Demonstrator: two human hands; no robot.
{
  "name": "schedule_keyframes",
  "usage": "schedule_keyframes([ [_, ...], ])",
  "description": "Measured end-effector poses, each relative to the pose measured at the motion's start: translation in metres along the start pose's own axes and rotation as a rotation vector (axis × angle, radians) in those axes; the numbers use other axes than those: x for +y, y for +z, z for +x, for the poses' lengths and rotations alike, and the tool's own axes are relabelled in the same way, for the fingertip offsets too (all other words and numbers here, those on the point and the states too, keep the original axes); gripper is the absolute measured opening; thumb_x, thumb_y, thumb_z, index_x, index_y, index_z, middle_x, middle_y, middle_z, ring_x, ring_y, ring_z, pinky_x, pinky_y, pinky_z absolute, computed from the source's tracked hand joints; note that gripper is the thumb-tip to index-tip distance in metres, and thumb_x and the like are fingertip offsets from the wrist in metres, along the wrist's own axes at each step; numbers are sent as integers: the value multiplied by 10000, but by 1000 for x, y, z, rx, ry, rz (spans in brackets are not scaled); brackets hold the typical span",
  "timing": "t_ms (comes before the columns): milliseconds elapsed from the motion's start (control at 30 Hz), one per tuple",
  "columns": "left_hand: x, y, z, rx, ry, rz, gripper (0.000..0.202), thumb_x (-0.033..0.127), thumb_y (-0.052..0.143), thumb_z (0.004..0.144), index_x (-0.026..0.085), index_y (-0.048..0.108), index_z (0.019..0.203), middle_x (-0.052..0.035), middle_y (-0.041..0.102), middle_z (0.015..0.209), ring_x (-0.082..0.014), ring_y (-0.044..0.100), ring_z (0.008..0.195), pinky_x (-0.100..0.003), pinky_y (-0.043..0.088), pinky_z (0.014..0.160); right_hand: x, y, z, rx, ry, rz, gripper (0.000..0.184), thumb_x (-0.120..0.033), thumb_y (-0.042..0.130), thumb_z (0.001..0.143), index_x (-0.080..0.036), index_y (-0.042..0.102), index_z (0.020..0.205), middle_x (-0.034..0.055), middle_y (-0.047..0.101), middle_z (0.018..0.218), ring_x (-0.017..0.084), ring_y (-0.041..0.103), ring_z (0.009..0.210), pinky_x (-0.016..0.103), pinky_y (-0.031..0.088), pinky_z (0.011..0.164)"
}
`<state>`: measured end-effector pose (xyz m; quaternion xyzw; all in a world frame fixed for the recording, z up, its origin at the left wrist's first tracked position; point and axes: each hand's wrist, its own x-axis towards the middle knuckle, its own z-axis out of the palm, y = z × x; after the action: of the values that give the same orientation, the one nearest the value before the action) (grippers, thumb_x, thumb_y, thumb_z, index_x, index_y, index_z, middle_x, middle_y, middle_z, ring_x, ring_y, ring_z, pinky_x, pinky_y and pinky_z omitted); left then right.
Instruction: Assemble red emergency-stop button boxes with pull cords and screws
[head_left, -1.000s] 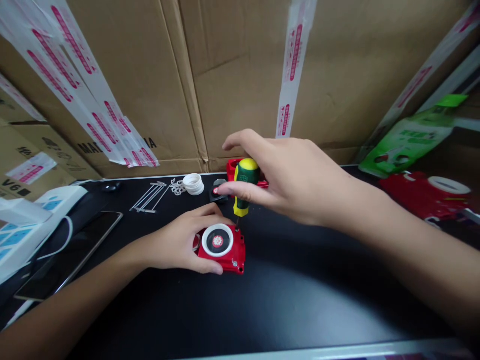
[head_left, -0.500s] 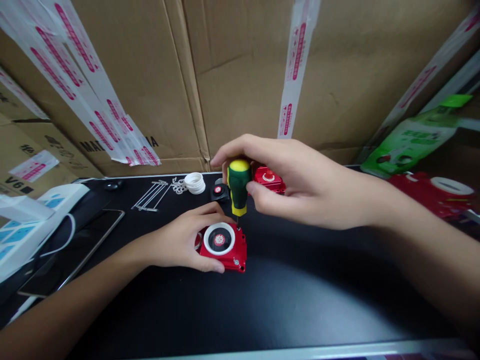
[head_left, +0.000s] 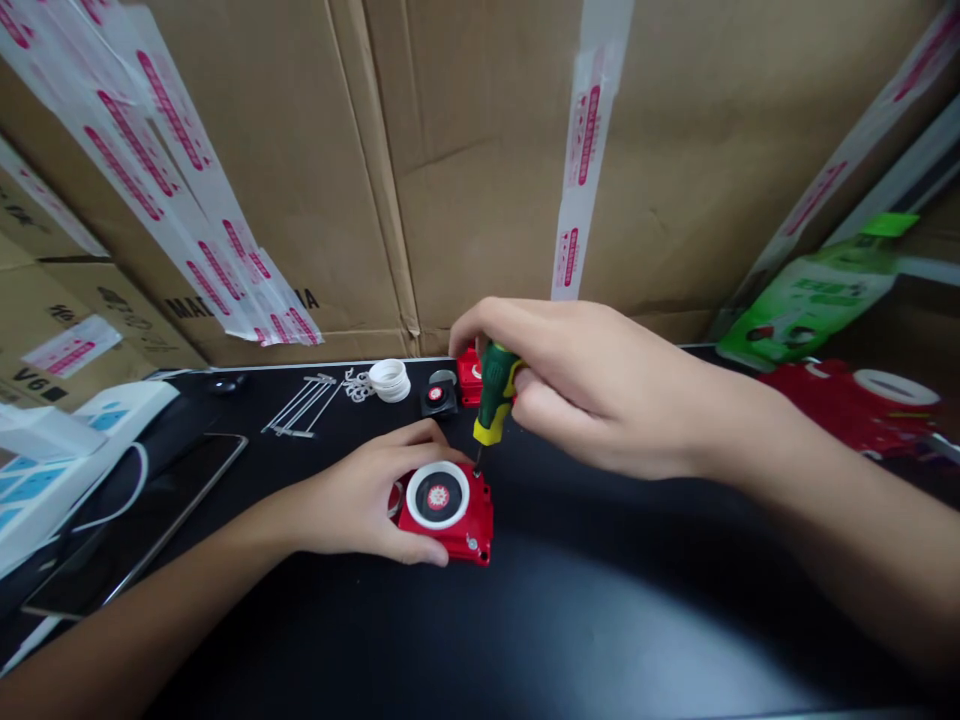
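Observation:
My left hand [head_left: 367,495] grips a red plastic casing [head_left: 474,520] from its left side, thumb at the near edge and fingers round the far edge. A white ring [head_left: 413,497] with a black disc inside tops the casing. Closed round a green and yellow screwdriver [head_left: 496,398] is my right hand [head_left: 577,385]. The screwdriver leans, handle to the right, its tip at a screw on the casing's far right corner. A second screw [head_left: 472,543] shows at the near right corner. Behind stand another red part [head_left: 470,378], partly hidden by my right hand, and a black part [head_left: 439,393].
White rings [head_left: 390,380] are stacked at the back beside small white pieces [head_left: 358,385] and thin metal rods [head_left: 301,405]. A phone [head_left: 142,520] and a power strip [head_left: 112,430] lie left. More red parts [head_left: 832,400] and a green bottle [head_left: 814,295] are right. Cardboard boxes [head_left: 480,200] wall the back.
The screwdriver has gone from nearly upright to leaning, its handle tipping right, and my right hand's fingers have turned and curled in. My left hand keeps its hold on the casing. The view has shifted slightly.

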<state>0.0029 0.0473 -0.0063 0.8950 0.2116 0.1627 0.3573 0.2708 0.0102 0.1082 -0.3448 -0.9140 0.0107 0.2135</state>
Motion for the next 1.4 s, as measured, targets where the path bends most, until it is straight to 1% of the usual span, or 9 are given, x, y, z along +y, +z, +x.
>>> schedule_keyframes([
  [200,-1,0,-1,-12,-24,21,694,528,926,791,273,682,1388,-94,599,1374,-324,606,1298,-454,512,1156,-3,5,2,31,37,-196,393,-518,453,1058,-184,645,1137,-48,529,584,144,411,491,292,237,581],
  [400,-1,-1,-2,-6,-36,56,713,531,935,777,277,677,1391,-98,589,1418,-342,609,1312,-444,544,1119,-5,5,-1,13,7,-2,357,-263,511,967,-170,543,1311,5,695,860,159,541,630,292,338,610],
  [500,1,-1,-2,-2,-34,45,714,534,942,766,267,683,1376,-96,599,1393,-337,610,1305,-443,532,1132,-4,2,-1,0,-56,26,299,-225,436,981,-162,572,1240,70,711,1051,185,604,769,310,381,657],
  [667,1,0,-1,-8,-17,-12,676,505,935,790,263,683,1368,-82,641,1302,-295,646,1224,-411,542,1108,-7,1,1,5,40,-122,383,-524,436,1084,-196,633,1106,-32,579,630,157,474,515,301,265,561],
  [867,1,0,0,10,-4,-7,701,493,962,751,258,699,1356,-97,618,1346,-317,610,1272,-438,522,1138,-8,-2,-1,0,43,-64,250,-267,491,1010,-185,597,1221,40,729,901,175,584,648,293,307,590],
  [1067,-4,1,-2,9,10,-20,695,474,963,753,277,693,1362,-81,624,1270,-287,648,1180,-431,534,1108,-7,-2,0,-5,90,-143,419,-606,468,1071,-228,603,950,-45,474,569,141,384,472,286,199,527],
  [1200,-4,0,-1,24,17,2,725,509,962,734,260,697,1360,-82,624,1226,-287,664,1143,-447,547,1090,-14,1,-1,19,137,-119,132,-327,528,1018,-227,612,1029,-54,503,604,135,408,493,276,238,543],
  [1267,-4,0,0,28,29,10,726,519,960,730,252,700,1353,-81,629,1220,-287,667,1144,-450,547,1093,-16,6,-3,31,151,-69,185,-223,503,954,-216,587,1118,-36,587,686,151,495,557,273,310,582],
  [1400,-4,1,0,45,53,1,695,530,950,738,234,715,1322,-85,631,1216,-280,673,1127,-451,555,1080,-20,17,-7,109,125,43,250,-327,398,1027,-193,527,1194,9,656,776,197,581,651,309,386,637],
])
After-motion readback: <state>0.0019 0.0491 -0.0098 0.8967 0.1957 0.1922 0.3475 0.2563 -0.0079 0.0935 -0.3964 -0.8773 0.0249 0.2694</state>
